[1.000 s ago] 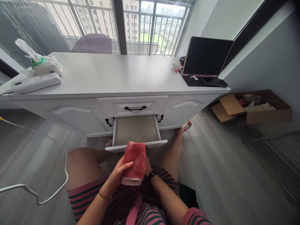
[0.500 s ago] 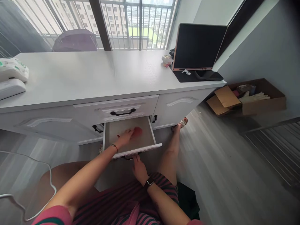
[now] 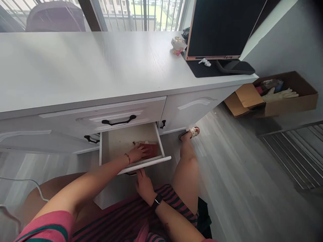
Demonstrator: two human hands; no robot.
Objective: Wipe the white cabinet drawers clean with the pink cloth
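Note:
The lower drawer (image 3: 113,148) of the white cabinet is pulled out. Inside it, my left hand (image 3: 137,154) lies with spread fingers on a flat reddish-brown item (image 3: 151,150), which looks like a booklet or pouch. Just behind that item is a small pale thing (image 3: 141,143) with a dark end, too small to name. My right hand (image 3: 145,186) is at the drawer's front, its fingers at the dark drawer handle (image 3: 131,173); the fingertips are partly hidden under the front edge.
Above is a closed drawer with a black handle (image 3: 118,121). On the white top (image 3: 101,67) stand a monitor (image 3: 224,30), white earbuds (image 3: 205,62) and a small figurine (image 3: 178,44). An open cardboard box (image 3: 290,101) and a metal rack (image 3: 297,158) are at the right.
My left hand has moved the reddish item toward the drawer's front right and now rests flat on it. My right hand stays at the drawer front. The view has shifted closer.

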